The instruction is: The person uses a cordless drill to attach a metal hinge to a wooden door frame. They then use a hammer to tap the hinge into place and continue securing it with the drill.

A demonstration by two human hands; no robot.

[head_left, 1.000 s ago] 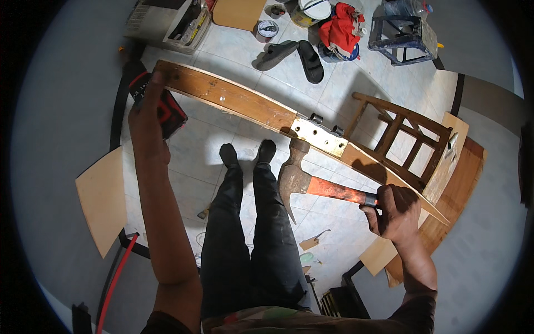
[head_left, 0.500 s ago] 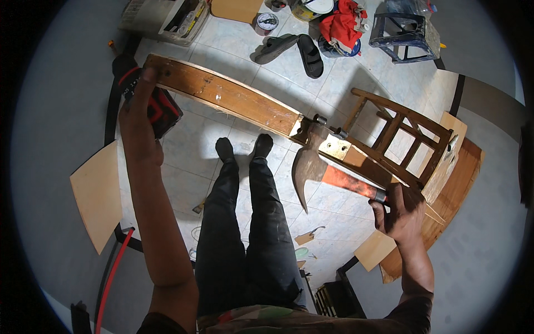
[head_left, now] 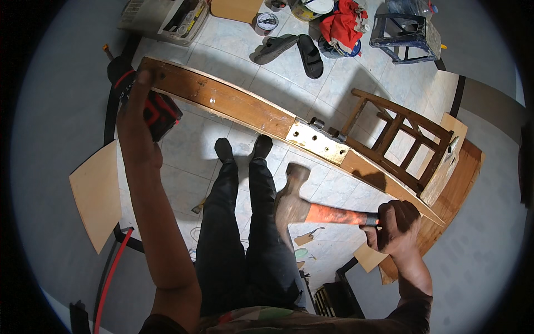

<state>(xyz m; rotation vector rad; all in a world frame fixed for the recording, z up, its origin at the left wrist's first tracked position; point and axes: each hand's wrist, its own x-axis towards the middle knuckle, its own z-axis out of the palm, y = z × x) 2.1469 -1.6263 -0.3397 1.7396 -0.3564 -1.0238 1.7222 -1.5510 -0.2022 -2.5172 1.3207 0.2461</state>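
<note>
A claw hammer (head_left: 336, 215) with an orange handle is gripped near the handle's end by my right hand (head_left: 399, 225). Its steel head, slightly blurred, hangs on my side of a long wooden board (head_left: 233, 104). That board slants across in front of me, and a metal hinge plate (head_left: 318, 142) with several screw holes lies on its face. At the board's far left end, my left hand (head_left: 139, 111) rests its thumb against the wood and is closed around a black and red cordless drill (head_left: 161, 116). Its other fingers are mostly hidden.
A wooden stool (head_left: 397, 139) lies on its side beyond the board's right part, beside wood planks (head_left: 459, 183). Black sandals (head_left: 310, 55), paint cans (head_left: 266, 22), a red cloth (head_left: 342, 25) and a dark plastic stool (head_left: 405, 36) are farther off. My feet (head_left: 262, 146) stand below the board.
The hammer has come off the hinge plate toward me, uncovering it. My right hand has moved slightly nearer. My left hand, the drill and the board's left end have shifted a little left.
</note>
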